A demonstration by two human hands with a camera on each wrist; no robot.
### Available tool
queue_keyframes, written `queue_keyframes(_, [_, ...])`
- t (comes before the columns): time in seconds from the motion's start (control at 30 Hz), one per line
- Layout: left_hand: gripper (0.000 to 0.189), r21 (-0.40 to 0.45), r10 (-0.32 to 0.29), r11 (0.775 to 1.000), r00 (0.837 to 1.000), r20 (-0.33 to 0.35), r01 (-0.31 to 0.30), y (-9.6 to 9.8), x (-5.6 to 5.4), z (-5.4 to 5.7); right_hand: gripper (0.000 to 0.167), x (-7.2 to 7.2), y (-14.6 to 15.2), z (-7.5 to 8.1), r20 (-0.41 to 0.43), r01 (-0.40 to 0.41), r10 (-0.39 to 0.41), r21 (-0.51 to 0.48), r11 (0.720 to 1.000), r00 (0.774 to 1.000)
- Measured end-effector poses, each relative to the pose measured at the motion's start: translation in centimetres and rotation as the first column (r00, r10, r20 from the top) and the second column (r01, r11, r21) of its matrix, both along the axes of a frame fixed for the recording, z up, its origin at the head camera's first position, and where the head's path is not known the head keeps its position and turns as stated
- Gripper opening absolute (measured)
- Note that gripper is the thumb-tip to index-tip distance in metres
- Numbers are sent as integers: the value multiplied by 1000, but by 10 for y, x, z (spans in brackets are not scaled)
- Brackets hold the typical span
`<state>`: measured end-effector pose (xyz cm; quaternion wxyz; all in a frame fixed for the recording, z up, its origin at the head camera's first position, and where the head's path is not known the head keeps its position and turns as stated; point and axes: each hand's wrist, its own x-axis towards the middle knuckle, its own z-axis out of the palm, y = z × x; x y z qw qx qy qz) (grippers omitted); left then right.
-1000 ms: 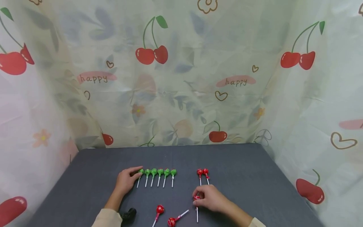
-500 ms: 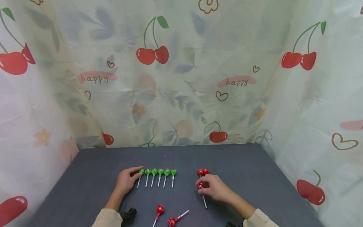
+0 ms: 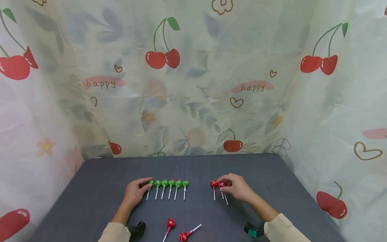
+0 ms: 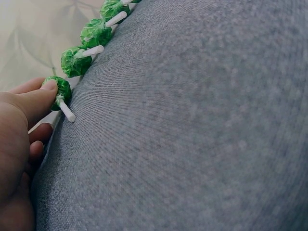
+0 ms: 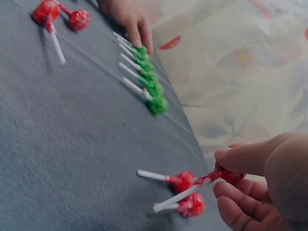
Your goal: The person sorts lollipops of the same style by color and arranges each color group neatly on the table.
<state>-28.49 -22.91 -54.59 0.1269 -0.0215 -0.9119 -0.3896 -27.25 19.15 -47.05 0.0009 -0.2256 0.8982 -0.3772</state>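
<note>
My left hand (image 3: 134, 194) pinches the head of the leftmost green lollipop (image 4: 59, 92), thumb on the near side. That lollipop ends a row of several green lollipops (image 3: 171, 183), sticks pointing toward me. My right hand (image 3: 239, 189) holds a red lollipop (image 5: 177, 199) by its wrapped head, between thumb and fingers, the stick slanting out. Just under it in the right wrist view lie two red lollipops (image 5: 185, 182) side by side; in the head view the right hand partly covers one of these.
Two loose red lollipops lie nearer me, one upright (image 3: 170, 223) in the head view and one slanted (image 3: 183, 236). A dark grey cloth (image 3: 121, 169) covers the table. Printed curtains (image 3: 187, 84) enclose the back and sides. A black-and-green wrist device (image 3: 253, 230) sits by the right sleeve.
My right hand has carried the red lollipop away from me and to the right, up to the red pair. My left hand has stayed on the green lollipop.
</note>
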Motion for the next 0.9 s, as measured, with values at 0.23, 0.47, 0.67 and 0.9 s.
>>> queue_keyframes(0.23, [31, -1, 3, 1000, 1000, -1, -3, 0, -1, -1, 19, -12, 11, -10, 19, 129, -130, 33, 991, 991])
queue_keyframes(0.47, [30, -4, 6, 1000, 1000, -1, -6, 0, 0, 0, 20, -25, 20, -27, 78, 246, -250, 61, 967, 965])
queue_keyframes(0.67, [30, 0, 6, 1000, 1000, -7, -6, 1, -1, 0, 23, -35, 26, -39, 105, 267, -276, 92, 959, 955])
queue_keyframes(0.9, [30, 5, -1, 1000, 1000, -12, 1, -1, -2, -3, 21, -43, 26, -48, 90, 288, -295, 80, 954, 951])
